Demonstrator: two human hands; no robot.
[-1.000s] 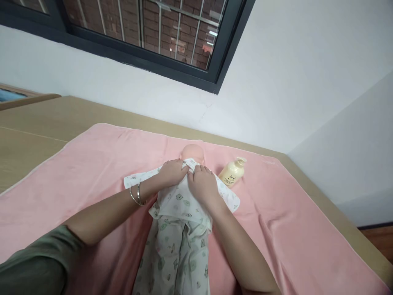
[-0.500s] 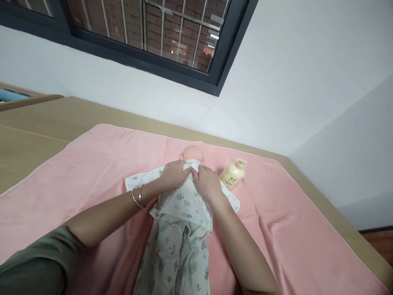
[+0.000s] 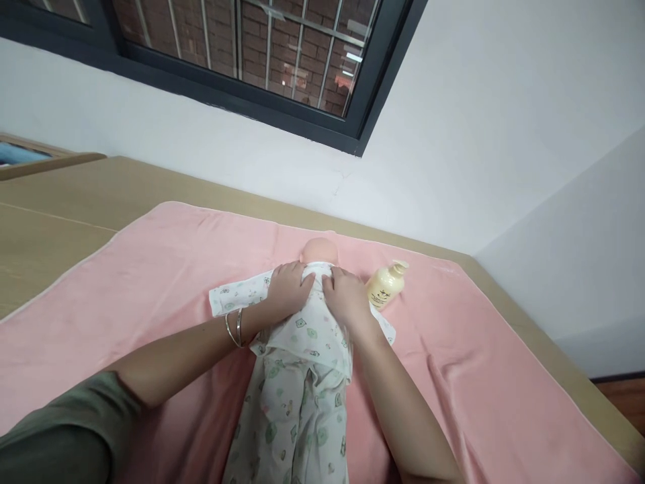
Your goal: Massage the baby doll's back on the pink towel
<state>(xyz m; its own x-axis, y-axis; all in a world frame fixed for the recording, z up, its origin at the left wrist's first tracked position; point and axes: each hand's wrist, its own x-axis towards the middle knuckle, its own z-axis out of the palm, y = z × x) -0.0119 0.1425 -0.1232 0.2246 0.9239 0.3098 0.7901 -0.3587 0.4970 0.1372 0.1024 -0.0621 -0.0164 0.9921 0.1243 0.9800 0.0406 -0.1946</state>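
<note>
A doll [image 3: 321, 250] lies on its back, dressed in a white printed shirt [image 3: 310, 329] and matching pants [image 3: 282, 410]. My left hand [image 3: 289, 290] rests on the shirt's upper chest and shoulder, its thumb apart from the fingers. On the other shoulder lies my right hand [image 3: 347, 296], thumb likewise spread inward. Between the two thumbs the shirt's neckline shows below the doll's head. One sleeve [image 3: 239, 294] stretches out to the left; the other is partly hidden behind my right hand and wrist.
A pale yellow pump bottle [image 3: 387, 284] lies tilted beside the right sleeve. Under everything spreads a pink blanket [image 3: 166, 269] with some folds, on a wooden surface [image 3: 60, 208]. A white wall [image 3: 428, 181] and a dark-framed window [image 3: 347, 138] rise behind.
My thumbs, which met at the shirt's neckline, have drawn apart. Both hands now lie over the shoulders, and the neckline cloth between them looks flatter.
</note>
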